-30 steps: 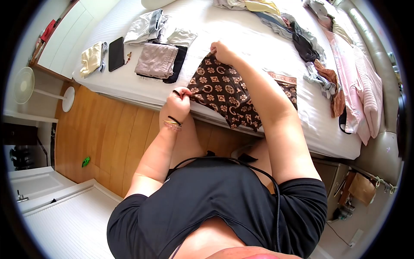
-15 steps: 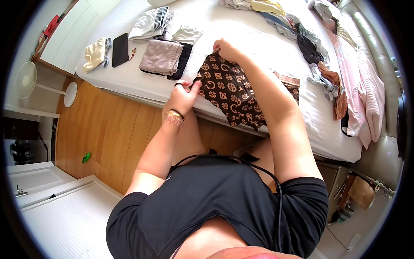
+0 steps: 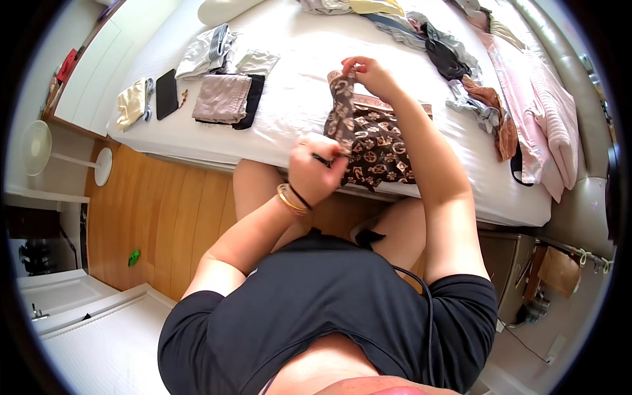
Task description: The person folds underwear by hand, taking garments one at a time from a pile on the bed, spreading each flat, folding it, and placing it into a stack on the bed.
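Brown patterned shorts lie at the bed's near edge, their left part lifted and folded over toward the middle. My left hand, with bracelets at the wrist, is closed on the lower left part of the cloth. At the upper end of the lifted part, by the waistband, my right hand pinches the fabric. The lettered waistband shows partly behind my right forearm. Left of the shorts, a folded mauve garment rests on a black one.
Folded white clothes, a pale yellow garment and a black phone lie on the bed at the left. Loose clothes and pink bedding are at the right. A white fan stands on the floor.
Both hands have moved right relative to the bed, bringing the left part of the shorts over. The left hand's fingers have closed round the cloth. The view has shifted slightly.
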`<state>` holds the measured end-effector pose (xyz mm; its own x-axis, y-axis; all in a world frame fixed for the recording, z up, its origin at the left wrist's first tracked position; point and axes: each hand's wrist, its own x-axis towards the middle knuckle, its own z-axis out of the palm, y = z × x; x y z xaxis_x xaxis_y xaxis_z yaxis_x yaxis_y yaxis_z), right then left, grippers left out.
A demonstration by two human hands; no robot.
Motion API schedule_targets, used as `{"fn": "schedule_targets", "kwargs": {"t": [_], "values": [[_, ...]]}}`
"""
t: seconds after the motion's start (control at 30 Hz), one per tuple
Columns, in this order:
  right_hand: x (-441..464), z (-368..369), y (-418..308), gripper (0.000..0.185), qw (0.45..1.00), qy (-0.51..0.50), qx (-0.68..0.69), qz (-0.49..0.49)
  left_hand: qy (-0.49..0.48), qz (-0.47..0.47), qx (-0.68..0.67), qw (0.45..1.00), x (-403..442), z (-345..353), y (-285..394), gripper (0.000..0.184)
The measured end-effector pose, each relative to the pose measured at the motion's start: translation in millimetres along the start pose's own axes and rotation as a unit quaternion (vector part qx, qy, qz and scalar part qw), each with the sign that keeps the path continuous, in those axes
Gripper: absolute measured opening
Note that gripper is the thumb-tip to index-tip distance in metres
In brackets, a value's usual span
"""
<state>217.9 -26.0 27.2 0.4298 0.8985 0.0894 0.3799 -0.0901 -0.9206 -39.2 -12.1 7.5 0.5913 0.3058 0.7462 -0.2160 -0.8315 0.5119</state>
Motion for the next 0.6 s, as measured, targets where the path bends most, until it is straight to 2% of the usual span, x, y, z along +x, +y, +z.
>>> {"fn": "schedule_targets", "kwargs": {"t": [0.1,0.2,0.23,0.33,0.37,0.4,0.47,0.53,0.57,0.6], "values": [[-24.9,-19.7,36.1,0.019,0.993,0.059,-0.082,-0.060,-0.083,0.081,0.035,0.993,1.6,40.0,10.4,0.021],[-45.0,-28.8,53.1,0.027,0.980,0.085,-0.176,-0.022,-0.196,0.087,0.051,0.975,-7.3,68.0,9.9,0.015],[-50.4,-28.3,58.2,0.028,0.971,0.105,-0.210,-0.047,-0.200,0.102,0.046,0.973,-7.3,71.0,10.6,0.014],[-67.1,-30.0,52.2,0.029,0.957,0.078,-0.279,0.025,-0.292,0.014,0.023,0.956,-3.7,68.9,9.1,0.014],[-67.7,-31.3,57.5,0.030,0.946,0.100,-0.309,-0.006,-0.304,-0.049,-0.028,0.951,2.1,67.0,4.8,0.015],[-67.8,-32.5,66.2,0.032,0.932,0.123,-0.339,-0.037,-0.249,-0.063,-0.047,0.965,13.0,63.6,3.0,0.015],[-73.2,-36.7,68.0,0.034,0.913,0.168,-0.367,-0.063,-0.158,0.004,0.025,0.987,34.1,65.8,-13.8,0.019],[-86.7,-45.3,51.0,0.036,0.905,0.206,-0.368,-0.055,-0.191,0.086,0.084,0.974,56.3,74.5,-30.5,0.030],[-96.0,-51.6,49.8,0.033,0.913,0.217,-0.345,-0.030,-0.293,0.085,0.141,0.942,61.0,77.0,-34.0,0.049],[-109.4,-55.1,42.3,0.029,0.900,0.270,-0.340,-0.036,-0.410,0.036,0.208,0.887,63.3,78.5,-32.8,0.068]]}}
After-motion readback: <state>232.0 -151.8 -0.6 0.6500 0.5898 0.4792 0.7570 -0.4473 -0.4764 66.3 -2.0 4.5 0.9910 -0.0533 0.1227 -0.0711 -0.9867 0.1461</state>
